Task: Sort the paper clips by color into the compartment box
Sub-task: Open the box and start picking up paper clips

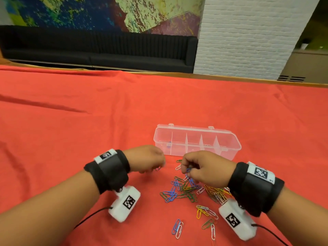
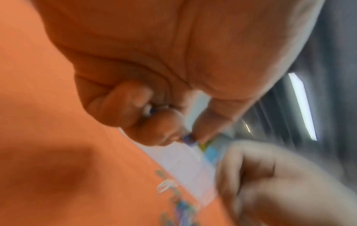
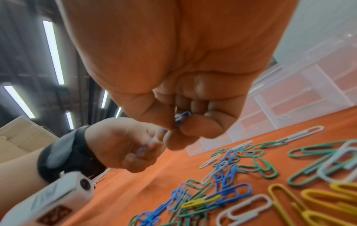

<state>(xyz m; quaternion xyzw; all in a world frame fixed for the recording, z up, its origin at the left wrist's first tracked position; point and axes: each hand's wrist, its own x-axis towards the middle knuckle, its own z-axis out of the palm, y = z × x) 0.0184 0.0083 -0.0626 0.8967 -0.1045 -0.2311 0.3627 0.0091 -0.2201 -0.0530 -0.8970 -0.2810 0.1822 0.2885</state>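
Observation:
A clear compartment box [image 1: 229, 150] with several dividers stands open on the red cloth; something small and blue lies in its left compartment. A pile of blue, green, yellow and white paper clips [image 1: 188, 190] lies in front of it. My right hand [image 1: 188, 172] hovers over the pile and pinches a blue clip [image 3: 181, 117], with a string of linked blue clips [image 1: 191, 181] hanging below it. My left hand [image 1: 158, 168], left of the pile, has its fingers curled and pinches a blue clip [image 2: 188, 138]. The box [image 3: 301, 94] shows behind the right hand.
Loose clips [image 1: 177, 228] lie nearer me on the cloth. The red cloth [image 1: 88, 112] stretches wide to the left and beyond the box. A black sofa [image 1: 99, 50] and white brick pillar [image 1: 245, 36] stand past the table's far edge.

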